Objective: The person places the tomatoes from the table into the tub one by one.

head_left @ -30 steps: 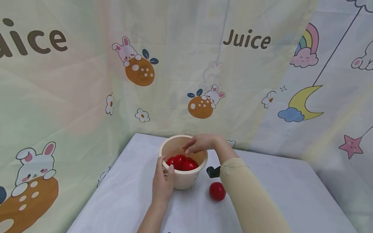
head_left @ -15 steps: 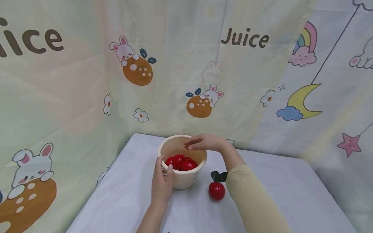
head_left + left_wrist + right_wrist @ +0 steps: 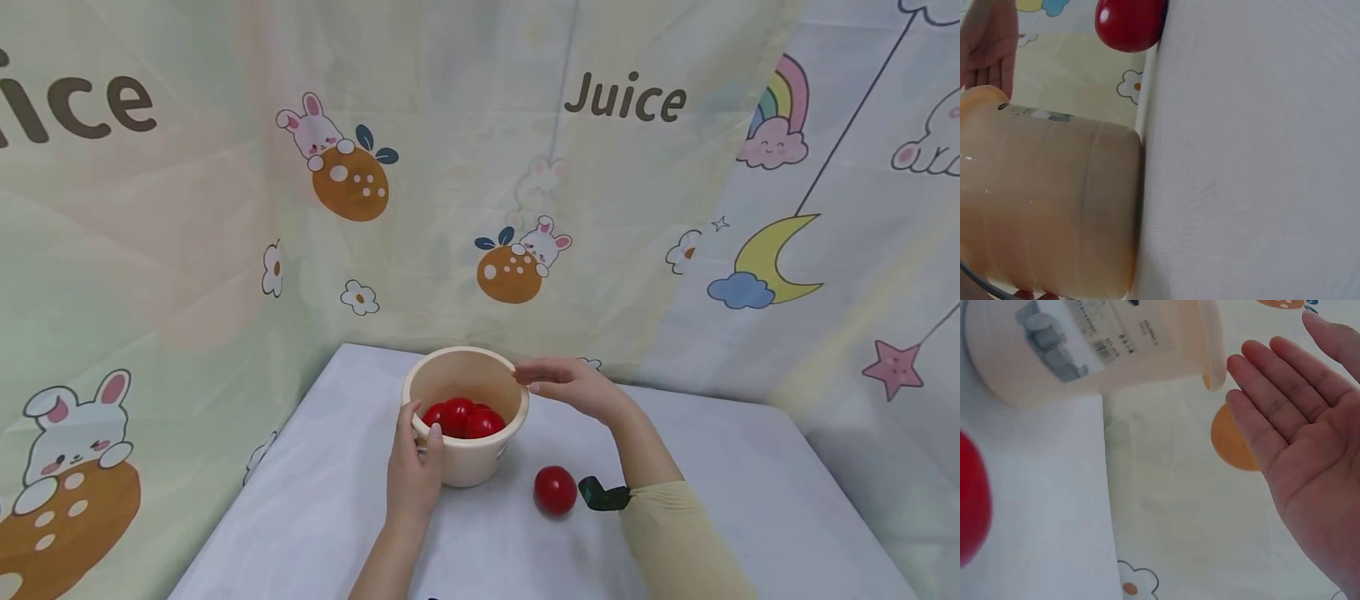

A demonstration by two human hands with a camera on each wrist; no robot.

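A cream plastic bucket (image 3: 471, 458) stands on the white-covered table, with several glossy round red fruits (image 3: 459, 413) inside. My left hand (image 3: 414, 475) grips its left side, thumb at the front and fingers by the rim; in the left wrist view only fingertips (image 3: 1038, 295) show at the bucket's lower edge. Just off the right rim is my right hand (image 3: 573, 387), fingers straight and nothing in it. Its palm faces the right wrist view, fingertips close to the rim. One more red fruit (image 3: 555, 491) lies on the table, right of the bucket.
The white table (image 3: 525, 558) ends at a back edge close behind the bucket. A printed curtain (image 3: 435, 167) hangs behind and at both sides. A small dark device (image 3: 603, 494) sits at my right wrist. A paper label (image 3: 1110, 334) is on the bucket's side.
My right hand has come out from over the bucket's opening, moving right past the rim. The left hand keeps its grip on the bucket, and the lone red fruit stays put.
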